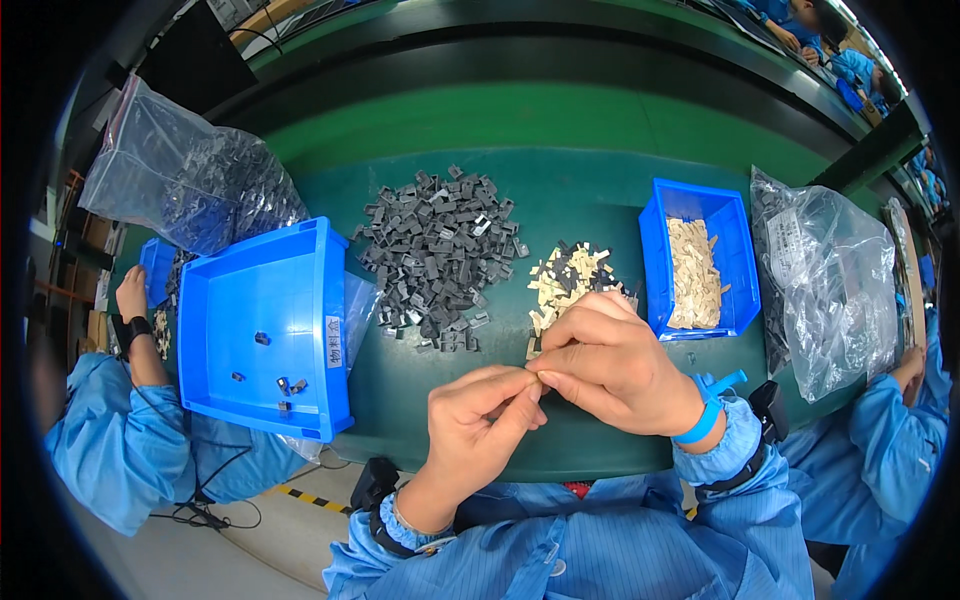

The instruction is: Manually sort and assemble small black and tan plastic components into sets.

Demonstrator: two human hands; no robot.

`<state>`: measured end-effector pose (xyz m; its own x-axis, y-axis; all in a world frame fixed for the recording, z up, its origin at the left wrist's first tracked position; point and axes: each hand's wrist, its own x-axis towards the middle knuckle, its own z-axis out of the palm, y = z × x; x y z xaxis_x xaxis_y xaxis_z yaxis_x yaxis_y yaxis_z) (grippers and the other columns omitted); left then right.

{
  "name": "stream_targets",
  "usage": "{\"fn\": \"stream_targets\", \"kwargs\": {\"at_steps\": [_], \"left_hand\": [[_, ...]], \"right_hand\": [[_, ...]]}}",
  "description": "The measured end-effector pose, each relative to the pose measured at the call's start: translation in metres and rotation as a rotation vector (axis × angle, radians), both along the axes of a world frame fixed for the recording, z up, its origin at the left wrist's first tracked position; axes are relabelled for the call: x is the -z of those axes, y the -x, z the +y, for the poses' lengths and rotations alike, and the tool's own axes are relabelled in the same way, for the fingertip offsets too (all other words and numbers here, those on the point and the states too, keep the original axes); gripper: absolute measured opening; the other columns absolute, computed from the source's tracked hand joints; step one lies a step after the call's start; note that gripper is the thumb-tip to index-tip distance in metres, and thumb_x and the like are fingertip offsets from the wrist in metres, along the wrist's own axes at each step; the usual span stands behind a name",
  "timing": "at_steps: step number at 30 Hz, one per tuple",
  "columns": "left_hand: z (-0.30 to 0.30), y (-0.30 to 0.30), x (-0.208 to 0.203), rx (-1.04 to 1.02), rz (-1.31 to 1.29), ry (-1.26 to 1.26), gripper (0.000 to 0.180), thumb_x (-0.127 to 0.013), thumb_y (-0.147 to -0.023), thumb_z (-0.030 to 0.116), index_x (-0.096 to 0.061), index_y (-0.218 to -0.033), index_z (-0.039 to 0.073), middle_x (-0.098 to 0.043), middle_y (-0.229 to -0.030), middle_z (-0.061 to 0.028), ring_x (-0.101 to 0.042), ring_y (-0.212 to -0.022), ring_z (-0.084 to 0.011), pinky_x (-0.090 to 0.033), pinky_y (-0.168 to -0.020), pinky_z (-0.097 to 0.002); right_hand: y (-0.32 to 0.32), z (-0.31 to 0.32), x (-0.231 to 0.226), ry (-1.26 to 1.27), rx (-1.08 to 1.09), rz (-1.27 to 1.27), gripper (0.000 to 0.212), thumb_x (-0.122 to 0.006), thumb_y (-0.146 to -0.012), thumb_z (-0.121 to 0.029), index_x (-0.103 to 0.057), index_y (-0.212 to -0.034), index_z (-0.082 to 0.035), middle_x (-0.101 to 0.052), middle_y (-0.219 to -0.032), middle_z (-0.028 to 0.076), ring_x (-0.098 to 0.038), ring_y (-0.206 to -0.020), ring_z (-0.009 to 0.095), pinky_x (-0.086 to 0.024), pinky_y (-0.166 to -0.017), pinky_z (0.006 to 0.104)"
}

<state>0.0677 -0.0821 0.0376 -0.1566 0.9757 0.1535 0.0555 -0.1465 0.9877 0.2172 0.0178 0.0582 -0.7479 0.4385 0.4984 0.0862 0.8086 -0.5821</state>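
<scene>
My left hand [483, 418] and my right hand [607, 362] meet at the near edge of the green table [560, 190], fingertips pinched together on a small part that is too tiny to make out. Just beyond them lies a small heap of beige and dark parts [567, 282]. Further left on the table sits a large heap of dark grey plastic parts [435, 255]. A big blue bin [265, 325] stands at the left and holds a few grey parts.
A smaller blue bin [700, 260] with beige pieces stands at the right, beside a clear plastic bag [830, 280]. Another clear bag of dark parts [185, 175] lies at the far left. Co-workers in blue sleeves sit at the left [135, 400] and right [895, 420].
</scene>
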Motion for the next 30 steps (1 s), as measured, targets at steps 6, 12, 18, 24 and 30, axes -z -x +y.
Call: {"fn": "stream_targets", "kwargs": {"at_steps": [6,12,18,24,30], "left_hand": [[-0.004,-0.003,-0.004,-0.01,-0.26,0.115,0.012,-0.056,-0.083,0.001,-0.062,-0.087,-0.009,-0.062,-0.074,-0.0168,-0.06,-0.055,-0.0167,-0.05,-0.047,-0.0246],[-0.005,-0.004,-0.007,-0.102,-0.462,0.174,0.023,-0.052,-0.089,0.012,-0.06,-0.096,-0.008,-0.064,-0.08,-0.0154,-0.061,-0.056,-0.0154,-0.052,-0.049,-0.0239],[-0.008,-0.011,-0.008,-0.115,-0.405,0.185,0.027,-0.05,-0.091,0.015,-0.059,-0.102,-0.008,-0.064,-0.078,-0.0137,-0.061,-0.056,-0.0143,-0.05,-0.048,-0.0226],[-0.008,-0.012,-0.009,-0.1,-0.265,0.187,0.026,-0.052,-0.09,0.014,-0.06,-0.103,-0.006,-0.064,-0.079,-0.0128,-0.06,-0.055,-0.0125,-0.049,-0.048,-0.0212],[-0.006,-0.008,-0.005,-0.133,-0.287,0.071,0.016,-0.06,-0.082,0.005,-0.064,-0.093,-0.006,-0.062,-0.08,-0.014,-0.059,-0.064,-0.0158,-0.049,-0.057,-0.0243]], "right_hand": [[0.001,-0.003,0.005,0.342,0.118,0.131,0.006,-0.059,-0.079,-0.006,-0.061,-0.08,-0.001,-0.057,-0.078,0.007,-0.055,-0.071,0.021,-0.043,-0.062,0.0303],[-0.001,-0.02,0.003,1.005,0.124,0.179,0.011,-0.06,-0.081,-0.006,-0.064,-0.088,0.002,-0.062,-0.074,0.005,-0.054,-0.062,0.007,-0.045,-0.055,0.0217],[0.002,-0.025,0.003,1.024,0.149,0.186,0.013,-0.062,-0.081,-0.007,-0.064,-0.09,0.002,-0.063,-0.073,0.004,-0.055,-0.066,0.005,-0.047,-0.057,0.0201],[0.003,-0.028,0.007,1.071,0.124,0.224,0.011,-0.062,-0.082,-0.007,-0.063,-0.087,0.002,-0.063,-0.074,0.004,-0.056,-0.068,0.006,-0.047,-0.06,0.0207],[0.0,-0.025,0.004,0.928,0.063,0.199,0.01,-0.061,-0.082,-0.007,-0.061,-0.085,0.002,-0.061,-0.072,0.003,-0.054,-0.067,0.006,-0.046,-0.061,0.0219]]}}
